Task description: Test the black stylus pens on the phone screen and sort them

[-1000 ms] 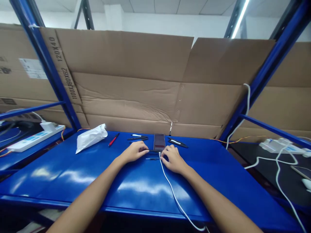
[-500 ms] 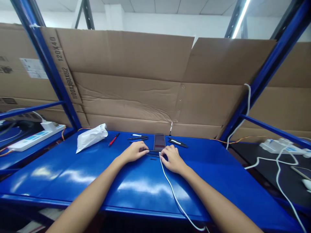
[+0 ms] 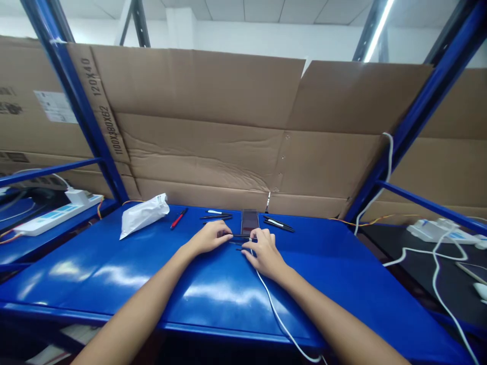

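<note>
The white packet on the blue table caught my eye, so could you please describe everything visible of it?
The white packet looks like thin, wrinkled plastic, longer than wide, with small, unreadable printing near its far right end. It lies aslant on the blue table, left of the red pen and in front of the cardboard. It looks slightly bulged; its contents are hidden. The left hand is well apart from it.

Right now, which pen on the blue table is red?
The leftmost pen, lying by itself just right of the white packet; the other pens in view look dark, some with white sections.
</note>
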A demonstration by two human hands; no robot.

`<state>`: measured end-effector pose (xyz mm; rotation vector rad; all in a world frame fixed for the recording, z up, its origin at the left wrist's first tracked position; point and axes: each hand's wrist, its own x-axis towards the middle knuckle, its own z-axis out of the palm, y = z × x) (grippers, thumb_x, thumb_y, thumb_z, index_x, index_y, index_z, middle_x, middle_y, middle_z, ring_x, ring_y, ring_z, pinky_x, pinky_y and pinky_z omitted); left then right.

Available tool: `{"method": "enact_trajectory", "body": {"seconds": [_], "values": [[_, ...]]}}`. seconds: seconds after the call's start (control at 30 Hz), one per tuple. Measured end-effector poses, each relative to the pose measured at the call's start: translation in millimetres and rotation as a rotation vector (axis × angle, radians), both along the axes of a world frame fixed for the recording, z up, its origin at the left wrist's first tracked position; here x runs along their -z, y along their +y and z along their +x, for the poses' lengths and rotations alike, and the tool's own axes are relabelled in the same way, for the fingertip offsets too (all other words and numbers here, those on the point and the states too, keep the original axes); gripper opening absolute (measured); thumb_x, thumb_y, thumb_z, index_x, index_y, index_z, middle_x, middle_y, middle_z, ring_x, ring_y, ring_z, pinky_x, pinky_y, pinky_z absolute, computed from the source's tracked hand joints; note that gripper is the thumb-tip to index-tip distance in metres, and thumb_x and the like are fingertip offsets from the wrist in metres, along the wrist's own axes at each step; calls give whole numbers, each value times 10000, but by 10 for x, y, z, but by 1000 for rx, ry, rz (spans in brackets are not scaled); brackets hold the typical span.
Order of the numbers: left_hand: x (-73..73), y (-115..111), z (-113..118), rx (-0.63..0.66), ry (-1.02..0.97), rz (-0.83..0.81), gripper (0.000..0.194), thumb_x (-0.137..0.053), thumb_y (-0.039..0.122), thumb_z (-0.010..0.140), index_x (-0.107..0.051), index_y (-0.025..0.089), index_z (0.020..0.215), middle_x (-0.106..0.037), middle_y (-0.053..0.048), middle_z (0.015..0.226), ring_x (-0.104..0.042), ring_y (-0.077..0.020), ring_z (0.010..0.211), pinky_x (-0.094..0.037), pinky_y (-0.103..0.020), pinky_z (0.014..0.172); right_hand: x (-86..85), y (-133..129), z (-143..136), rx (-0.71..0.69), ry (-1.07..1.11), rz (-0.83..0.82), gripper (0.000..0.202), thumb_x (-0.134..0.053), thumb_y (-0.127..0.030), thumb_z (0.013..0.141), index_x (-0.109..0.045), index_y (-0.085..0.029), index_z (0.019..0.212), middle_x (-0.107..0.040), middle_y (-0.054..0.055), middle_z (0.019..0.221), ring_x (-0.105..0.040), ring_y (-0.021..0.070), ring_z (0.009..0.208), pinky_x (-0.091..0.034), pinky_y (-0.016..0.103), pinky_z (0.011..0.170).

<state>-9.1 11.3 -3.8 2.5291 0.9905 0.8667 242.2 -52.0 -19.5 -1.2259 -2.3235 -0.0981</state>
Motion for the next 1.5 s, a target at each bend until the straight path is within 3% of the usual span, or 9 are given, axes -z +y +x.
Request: {"method": "enact_trajectory", "body": {"seconds": [0.37, 0.57, 0.73, 0.97, 1.17, 1.3, 1.5], "values": [[3, 5, -6, 2, 22, -9, 221, -612, 358, 973, -766, 202, 997, -708, -54, 939, -654, -185, 825, -490, -278, 768, 41, 13, -59, -3, -24, -25, 138, -660, -336, 962, -754, -239, 934, -541, 91, 1041, -467, 259, 988, -371, 381, 795], [2, 5, -4, 12, 28, -9, 213, -617, 344, 976, -767, 196, 1000, -711, -56, 943, -659, -183, 844, -484, -271, 773, -16, 2, -70, -139, -92, -6, 275, -563, -239, 1001, -676, -259, 1252, -617, 100, 1121, -477, 253, 1004, -388, 384, 846], [2, 7, 0, 13, 31, -5, 237, -604, 365, 985, -768, 195, 1007, -716, -58, 955, -663, -184, 854, -488, -274, 783, -28, 36, -112, -210, -233, -16, 408, -483, -104, 996, -646, -268, 1333, -661, 91, 1114, -464, 240, 961, -362, 363, 812], [0, 0, 1, 10, 27, -17, 222, -611, 358, 976, -763, 196, 985, -713, -54, 942, -660, -187, 851, -489, -279, 778, -50, 38, -149, -180, -315, -7, 352, -506, -63, 950, -728, -237, 1161, -631, 87, 983, -446, 237, 905, -328, 358, 766], [1, -1, 7, -5, 20, -15, 241, -609, 378, 974, -764, 193, 964, -706, -51, 902, -639, -178, 793, -483, -273, 733, -47, 11, -140, -167, -335, 74, 197, -520, -90, 941, -696, -162, 993, -632, 106, 925, -458, 254, 910, -342, 367, 777], [7, 8, 3, -9, 18, -9, 240, -617, 382, 968, -765, 194, 960, -707, -47, 889, -631, -173, 775, -482, -270, 730, -18, 31, -111, -153, -215, 107, 126, -556, -102, 906, -669, -154, 921, -649, 107, 883, -481, 255, 894, -364, 366, 783], [-1, 16, -9, 1, -12, -29, 253, -617, 402, 972, -769, 200, 985, -717, -49, 917, -643, -177, 808, -488, -267, 737, -62, 155, 119, -3, 411, -2, 106, -583, -145, 853, -667, -202, 883, -699, 50, 843, -573, 230, 855, -440, 330, 773]]}}
